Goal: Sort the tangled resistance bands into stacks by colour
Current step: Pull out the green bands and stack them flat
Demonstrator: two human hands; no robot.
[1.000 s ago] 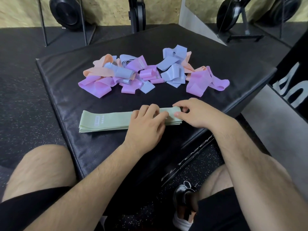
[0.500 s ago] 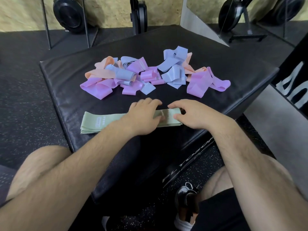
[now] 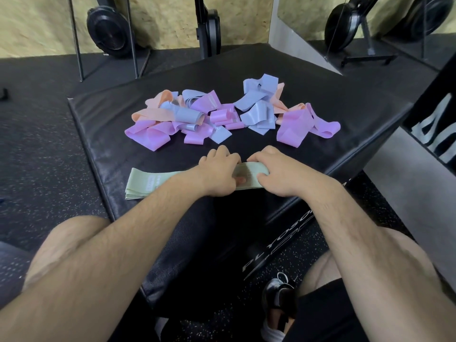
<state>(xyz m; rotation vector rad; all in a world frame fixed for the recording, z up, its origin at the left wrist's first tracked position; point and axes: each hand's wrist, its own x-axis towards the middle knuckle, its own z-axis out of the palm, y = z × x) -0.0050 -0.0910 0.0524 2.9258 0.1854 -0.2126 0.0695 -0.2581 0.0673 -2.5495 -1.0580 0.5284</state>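
Observation:
A flat stack of pale green bands (image 3: 148, 181) lies near the front edge of the black padded box (image 3: 103, 134). My left hand (image 3: 217, 172) and my right hand (image 3: 280, 172) are both on its right end. Their fingers curl over the far edge, and the thumbs are on the near side, gripping it. Behind lies the tangled pile: pink bands (image 3: 148, 137), blue-grey bands (image 3: 259, 116) and peach bands (image 3: 154, 114) mixed together. A separate pink loop (image 3: 293, 130) lies at the pile's right.
The box stands on speckled black rubber floor (image 3: 37, 156). Weight plates on racks (image 3: 108, 30) line the back wall, and a mirror with a stand (image 3: 365, 55) is at the right. My bare knees and a shoe (image 3: 278, 299) are in front of the box.
Both hands shifted from lying flat on the green stack to curling round its right end. The camera moved closer and slightly down.

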